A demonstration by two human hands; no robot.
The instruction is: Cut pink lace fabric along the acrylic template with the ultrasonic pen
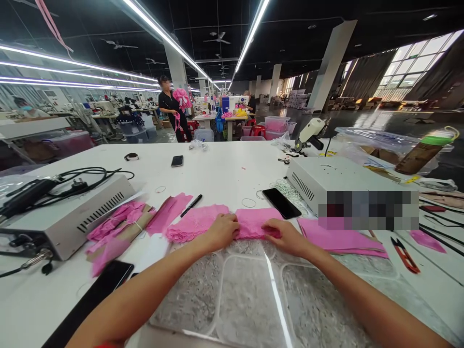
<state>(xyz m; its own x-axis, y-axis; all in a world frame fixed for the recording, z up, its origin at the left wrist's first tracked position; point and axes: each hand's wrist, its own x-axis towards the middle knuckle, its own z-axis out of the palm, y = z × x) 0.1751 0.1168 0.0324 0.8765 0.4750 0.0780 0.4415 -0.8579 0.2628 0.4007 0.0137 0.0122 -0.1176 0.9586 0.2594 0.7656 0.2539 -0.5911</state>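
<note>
Pink fabric (255,220) lies in front of me at the table's near edge, partly over a clear patterned mat (250,295). My left hand (225,229) rests on its middle, fingers curled down and pressed together at the cloth. At the fabric's right end, my right hand (282,234) has its thumb and fingers closed round the near edge. A ruffled pink stack (197,221) spreads left of my left hand, with a black pen (191,205) just beyond it. Flat folded pink pieces (340,236) lie to the right of my right hand.
Metal boxes stand left (68,212) and right (348,179). A black phone (282,203) lies beyond my right hand, and red-handled snips (405,254) sit far right. Bundled pink cloth (119,227) is at left. Across the table, a person (170,106) stands holding pink material.
</note>
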